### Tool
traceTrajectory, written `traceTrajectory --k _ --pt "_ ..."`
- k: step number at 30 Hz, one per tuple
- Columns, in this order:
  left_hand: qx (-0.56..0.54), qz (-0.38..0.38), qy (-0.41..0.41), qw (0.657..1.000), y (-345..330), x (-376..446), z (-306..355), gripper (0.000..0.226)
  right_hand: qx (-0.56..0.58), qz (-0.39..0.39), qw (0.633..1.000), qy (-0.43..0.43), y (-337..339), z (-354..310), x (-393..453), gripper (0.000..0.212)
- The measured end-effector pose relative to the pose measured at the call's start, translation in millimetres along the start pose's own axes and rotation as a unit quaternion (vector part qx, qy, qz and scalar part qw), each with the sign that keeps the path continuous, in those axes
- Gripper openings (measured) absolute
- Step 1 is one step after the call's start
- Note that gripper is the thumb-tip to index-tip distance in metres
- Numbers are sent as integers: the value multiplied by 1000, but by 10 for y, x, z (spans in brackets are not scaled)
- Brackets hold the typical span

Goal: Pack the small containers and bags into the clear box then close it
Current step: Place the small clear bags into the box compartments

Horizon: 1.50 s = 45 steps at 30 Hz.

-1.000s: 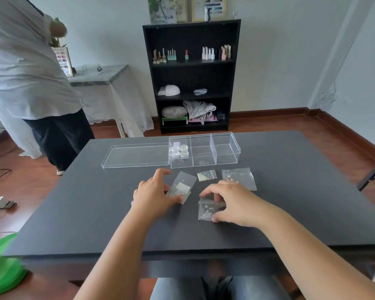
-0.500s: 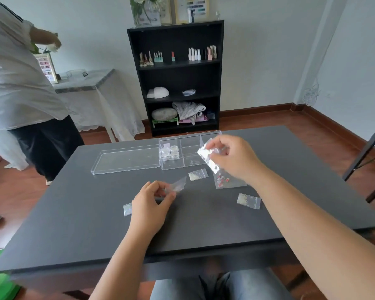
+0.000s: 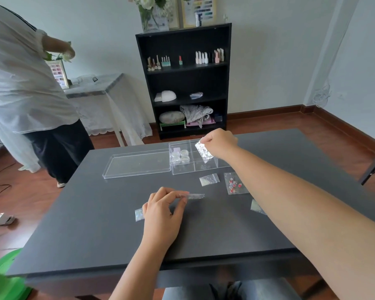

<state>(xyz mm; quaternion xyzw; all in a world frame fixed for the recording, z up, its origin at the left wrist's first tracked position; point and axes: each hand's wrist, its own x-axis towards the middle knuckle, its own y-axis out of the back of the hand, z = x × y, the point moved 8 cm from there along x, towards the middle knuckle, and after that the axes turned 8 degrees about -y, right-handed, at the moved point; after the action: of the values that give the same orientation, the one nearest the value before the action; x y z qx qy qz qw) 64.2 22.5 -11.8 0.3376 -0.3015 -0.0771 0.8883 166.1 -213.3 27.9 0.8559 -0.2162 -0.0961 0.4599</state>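
The clear box (image 3: pixel 182 169) stands open at the far middle of the dark table, with several small round containers (image 3: pixel 180 155) in its left compartment. Its flat lid (image 3: pixel 136 163) lies to its left. My right hand (image 3: pixel 220 142) pinches a small clear bag (image 3: pixel 203 152) that hangs over the box's middle compartment. My left hand (image 3: pixel 164 210) holds another small bag (image 3: pixel 194 196) flat, just above the table near me. Loose bags lie on the table: one silvery (image 3: pixel 209 179), one with red bits (image 3: pixel 234 183), one under my right forearm (image 3: pixel 257 207), one behind my left hand (image 3: pixel 139 213).
A person in a white shirt (image 3: pixel 24 83) stands at the far left beside a draped side table (image 3: pixel 95 89). A black shelf (image 3: pixel 183 79) with bottles is against the back wall. A green object (image 3: pixel 2 276) sits at the lower left floor.
My right hand has lifted its bag off the table and carried it forward over the box. My left hand has picked its bag up and holds it edge-on. The camera tilted up.
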Motion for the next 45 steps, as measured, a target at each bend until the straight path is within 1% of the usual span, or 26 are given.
traceTrajectory --k 5,10,13,17,20,23,25,27,29,31,32,33,34,36,38,42,44,45 --pt "-6 1 -4 1000 -7 -10 2 11 -24 6 1000 13 -95 29 6 40" --pt "-16 -3 5 1000 -13 -14 -15 9 -60 -10 998 9 -151 42 17 42" --pt "-21 3 10 1000 5 -24 -10 18 -80 -38 996 -3 -199 68 16 47" --pt "-25 1 15 1000 -1 -21 -30 22 -102 -83 991 -12 -277 74 -18 50" --pt "-26 0 14 1000 -10 -19 -35 20 -111 -118 987 -18 -314 93 -54 51" --pt "-25 4 13 1000 -19 -23 -49 14 -114 -130 985 -6 -335 114 -70 53" --pt "-22 8 13 1000 -21 -19 -64 11 -98 -115 988 20 -323 111 -103 50" --pt "-19 12 10 1000 -16 -21 -66 10 -50 -76 995 45 -238 105 -154 46" --pt "-18 13 3 1000 -7 -21 -59 9 -19 -2 997 71 -76 99 -212 39" --pt "-21 12 -1 1000 -9 -15 -53 9 -16 87 989 116 130 87 -303 32" --pt "-28 13 1 1000 -10 -12 -52 10 -7 116 985 129 221 112 -352 30" --pt "-41 16 7 999 -7 -11 -61 12 6 125 983 134 285 162 -391 29" --pt "-61 23 18 998 -2 -5 -78 13 19 115 984 137 330 226 -437 28" --pt "-117 41 49 991 17 24 -122 14 61 63 986 143 356 397 -519 27" --pt "-156 62 55 984 76 137 -89 19 93 13 986 140 365 576 -617 27" --pt "-174 86 25 981 175 631 80 52 29 -39 989 138 341 839 -706 24" --pt "-134 84 -6 987 160 926 176 60 -32 -87 988 122 277 924 -694 21" --pt "-99 73 -22 992 121 1060 221 61 -60 -113 986 111 242 957 -689 23"
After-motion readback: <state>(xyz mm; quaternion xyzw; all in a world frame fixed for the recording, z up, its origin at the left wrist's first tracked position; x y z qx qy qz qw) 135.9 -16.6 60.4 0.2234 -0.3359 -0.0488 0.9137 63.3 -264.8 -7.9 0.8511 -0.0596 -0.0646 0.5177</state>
